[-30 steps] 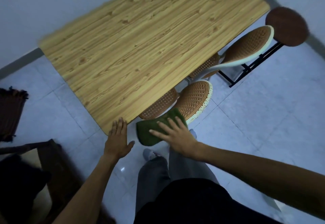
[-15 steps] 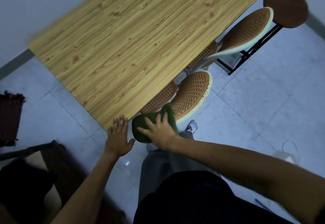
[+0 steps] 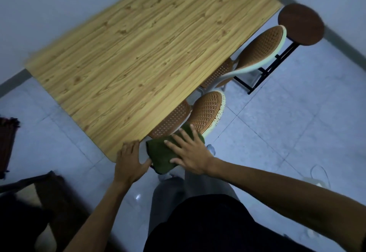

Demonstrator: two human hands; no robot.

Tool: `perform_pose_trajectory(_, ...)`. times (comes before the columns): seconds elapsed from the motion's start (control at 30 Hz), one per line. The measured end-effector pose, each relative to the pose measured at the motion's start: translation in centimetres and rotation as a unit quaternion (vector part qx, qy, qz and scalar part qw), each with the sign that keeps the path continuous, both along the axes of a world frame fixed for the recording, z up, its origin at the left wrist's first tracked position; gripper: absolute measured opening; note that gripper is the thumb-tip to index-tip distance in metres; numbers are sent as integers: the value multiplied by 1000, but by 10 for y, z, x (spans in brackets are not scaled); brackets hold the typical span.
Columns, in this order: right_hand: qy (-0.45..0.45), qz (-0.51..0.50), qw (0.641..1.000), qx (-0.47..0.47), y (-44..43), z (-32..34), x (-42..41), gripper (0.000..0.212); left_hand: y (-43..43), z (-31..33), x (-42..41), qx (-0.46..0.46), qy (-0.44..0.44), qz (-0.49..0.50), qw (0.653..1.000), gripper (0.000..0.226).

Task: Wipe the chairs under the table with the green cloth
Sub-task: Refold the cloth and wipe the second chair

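Two woven orange chairs with pale rims are pushed under the wooden table [image 3: 150,53]. The near chair [image 3: 208,111] shows its back and part of its seat. The far chair [image 3: 261,48] stands further right. A green cloth [image 3: 160,154] lies over the near chair's pale rim. My right hand [image 3: 190,150] presses flat on the cloth, fingers spread. My left hand [image 3: 128,160] rests on the table's near corner, with its thumb against the chair's rim beside the cloth.
A round dark brown stool [image 3: 301,24] on a black frame stands at the far right, behind the far chair. Dark furniture [image 3: 29,202] sits at the lower left. A white cable [image 3: 318,174] lies on the tiled floor at right. My legs stand just below the near chair.
My right hand slid the green cloth to the left along the chair's rim, then shifted slightly back right. My left hand stayed at the table corner.
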State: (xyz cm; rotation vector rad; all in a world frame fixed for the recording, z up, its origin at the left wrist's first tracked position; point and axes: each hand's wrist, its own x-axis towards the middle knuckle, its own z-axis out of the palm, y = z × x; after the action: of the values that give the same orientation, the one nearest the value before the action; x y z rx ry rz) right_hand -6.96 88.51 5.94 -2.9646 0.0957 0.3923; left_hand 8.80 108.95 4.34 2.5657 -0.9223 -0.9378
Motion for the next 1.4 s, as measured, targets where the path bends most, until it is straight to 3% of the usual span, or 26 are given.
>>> perform_pose_trajectory(0.1, 1, -66, 998, -9, -46, 4, -29, 69, -30, 12, -35, -63, -1, -10, 998, 100)
perform_pose_trajectory(0.23, 3, -178, 984, -23, -89, 3, -30, 73, -76, 17, -74, -73, 37, 40, 996, 94)
perform_pose_trajectory(0.37, -21, -297, 954, 20, -133, -4, -15, 71, -107, 14, -91, -44, -45, 65, 996, 93)
perform_pose_trajectory(0.57, 44, -340, 917, 204, -224, -17, 18, 63, -126, -4, -90, 51, -160, 64, 984, 78)
perform_pose_trajectory(0.7, 66, -313, 942, 102, -229, -15, 31, 68, -128, -11, -85, 93, -177, 51, 979, 85)
perform_pose_trajectory(0.83, 69, -322, 924, 195, -214, -22, 30, 60, -133, -10, -90, 110, -176, 99, 973, 97)
perform_pose_trajectory(0.97, 134, -390, 842, 348, -255, -28, 67, 38, -135, -6, -91, 97, -173, 110, 974, 92)
perform_pose_trajectory(1.03, 205, -424, 768, 434, -272, -36, 85, 31, -137, -4, -91, 93, -180, 111, 973, 88)
perform_pose_trajectory(1.1, 266, -464, 671, 514, -281, -47, 92, 39, -138, -1, -91, 84, -175, 116, 974, 84)
perform_pose_trajectory(1.17, 281, -499, 591, 568, -285, -57, 96, 41, -137, 0, -91, 56, -184, 119, 974, 79)
perform_pose_trajectory(1.23, 270, -512, 549, 603, -284, -58, 97, 34, -137, 0, -89, 24, -178, 123, 976, 75)
perform_pose_trajectory(1.27, 258, -509, 552, 607, -283, -53, 95, 31, -137, -1, -88, 18, -175, 122, 977, 73)
perform_pose_trajectory(1.3, 238, -497, 581, 598, -280, -47, 90, 28, -136, -3, -89, 17, -176, 122, 977, 73)
perform_pose_trajectory(1.4, 118, -427, 749, 493, -257, -25, 57, 41, -136, -3, -92, 15, -180, 134, 974, 72)
